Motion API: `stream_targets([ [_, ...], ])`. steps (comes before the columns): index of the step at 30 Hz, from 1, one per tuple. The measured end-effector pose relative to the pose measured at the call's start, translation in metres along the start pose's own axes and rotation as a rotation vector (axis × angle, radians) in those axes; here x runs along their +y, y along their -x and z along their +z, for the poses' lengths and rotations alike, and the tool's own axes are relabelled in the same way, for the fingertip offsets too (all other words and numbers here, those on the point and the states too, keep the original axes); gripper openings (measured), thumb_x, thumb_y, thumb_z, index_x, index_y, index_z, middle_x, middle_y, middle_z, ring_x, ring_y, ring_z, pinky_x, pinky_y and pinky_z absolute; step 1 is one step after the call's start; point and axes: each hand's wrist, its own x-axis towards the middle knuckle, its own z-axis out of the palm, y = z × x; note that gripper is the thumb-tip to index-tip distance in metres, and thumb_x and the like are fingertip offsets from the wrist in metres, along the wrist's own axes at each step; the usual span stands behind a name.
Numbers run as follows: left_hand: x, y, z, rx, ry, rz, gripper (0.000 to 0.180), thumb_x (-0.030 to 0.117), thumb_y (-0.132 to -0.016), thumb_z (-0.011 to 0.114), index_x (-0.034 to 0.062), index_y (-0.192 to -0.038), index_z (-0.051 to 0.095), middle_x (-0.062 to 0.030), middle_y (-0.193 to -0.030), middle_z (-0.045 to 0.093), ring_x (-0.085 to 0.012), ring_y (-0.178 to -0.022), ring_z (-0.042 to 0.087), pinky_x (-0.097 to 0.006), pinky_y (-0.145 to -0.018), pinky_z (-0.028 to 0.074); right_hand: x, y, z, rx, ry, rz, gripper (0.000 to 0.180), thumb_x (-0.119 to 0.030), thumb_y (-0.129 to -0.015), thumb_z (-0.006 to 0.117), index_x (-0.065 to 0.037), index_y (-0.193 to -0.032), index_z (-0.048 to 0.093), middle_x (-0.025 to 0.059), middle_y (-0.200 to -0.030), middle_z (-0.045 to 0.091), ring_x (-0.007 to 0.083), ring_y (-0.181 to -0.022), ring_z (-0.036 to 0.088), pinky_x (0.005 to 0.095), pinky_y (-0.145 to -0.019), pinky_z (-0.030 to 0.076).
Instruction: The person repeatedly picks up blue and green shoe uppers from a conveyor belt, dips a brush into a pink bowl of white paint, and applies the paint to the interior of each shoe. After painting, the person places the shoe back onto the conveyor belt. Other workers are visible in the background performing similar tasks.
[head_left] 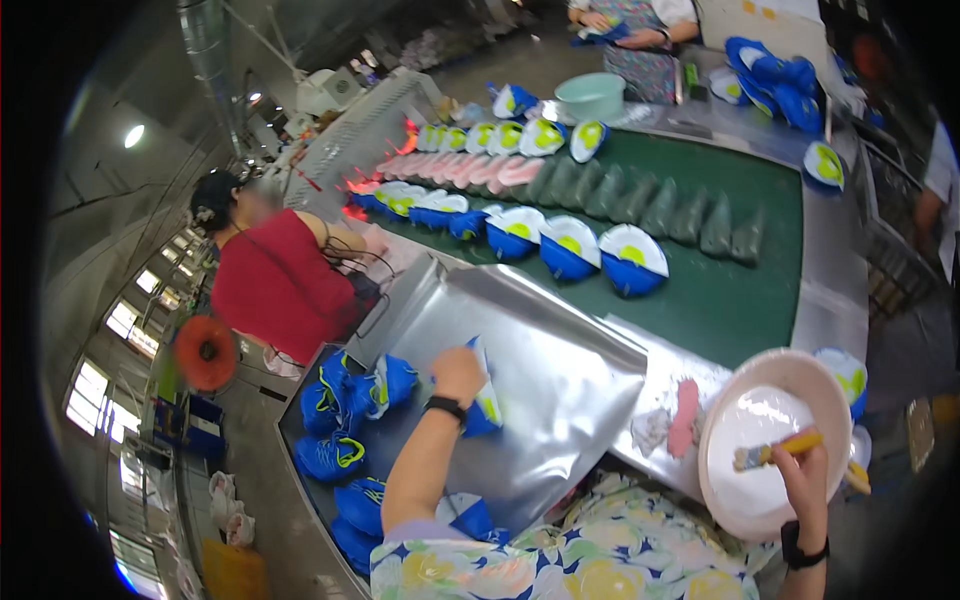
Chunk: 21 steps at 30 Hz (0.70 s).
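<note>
Your left hand (458,375) is closed around a blue shoe upper (484,400), held over the silver sheet (560,370). Your right hand (805,480) grips a yellow-handled brush (775,452) with its bristles in the pink bowl (722,485) of white glue. Load the bristles lightly and wipe the excess on the rim. Tilt the upper so its open side faces you; from here I can't quite see which edge is exposed. Keep it above the sheet so drips land there.
</note>
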Motion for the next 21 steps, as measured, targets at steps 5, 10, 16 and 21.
stream_targets([
  [5,0.152,-0.016,0.001,-0.034,0.24,0.441,0.023,0.022,-0.084,0.063,0.0015,-0.09,0.072,-0.0229,-0.097,0.072,-0.0379,-0.096,0.069,-0.046,-0.084,0.055,0.01,0.02,0.007,-0.013,0.037,-0.043,0.011,-0.003,-0.086,0.071,0.001,-0.092,0.063,0.0065,-0.088,0.065,0.0127,-0.081,0.062,0.0274,-0.073,0.049],
  [10,0.133,-0.034,-0.039,0.157,0.848,0.735,0.041,-0.002,-0.084,0.051,0.0044,-0.12,0.068,-0.0181,-0.117,0.07,-0.0342,-0.107,0.067,-0.043,-0.096,0.052,0.04,0.024,-0.034,0.082,-0.015,0.006,0.014,-0.003,-0.092,0.068,0.0,-0.103,0.059,0.0058,-0.093,0.064,0.0126,-0.085,0.063,0.0258,-0.079,0.051],
  [16,0.034,-0.012,-0.047,-0.311,0.743,0.53,0.05,0.002,-0.082,0.064,0.0035,-0.132,0.06,-0.0185,-0.131,0.064,-0.0328,-0.124,0.059,-0.039,-0.109,0.043,0.087,0.002,-0.066,0.118,0.033,-0.009,0.015,-0.007,-0.096,0.066,0.0,-0.106,0.058,0.0064,-0.096,0.064,0.0124,-0.084,0.064,0.0259,-0.076,0.052],
  [21,0.077,-0.014,0.012,-0.17,0.555,0.51,0.071,0.017,-0.079,0.08,0.0082,-0.143,0.05,-0.024,-0.116,0.062,-0.042,-0.111,0.059,-0.047,-0.095,0.049,0.085,-0.044,-0.046,0.113,0.359,0.003,0.024,-0.02,-0.088,0.071,0.004,-0.084,0.068,0.0081,-0.068,0.065,0.0157,-0.064,0.061,0.0325,-0.056,0.046],
])
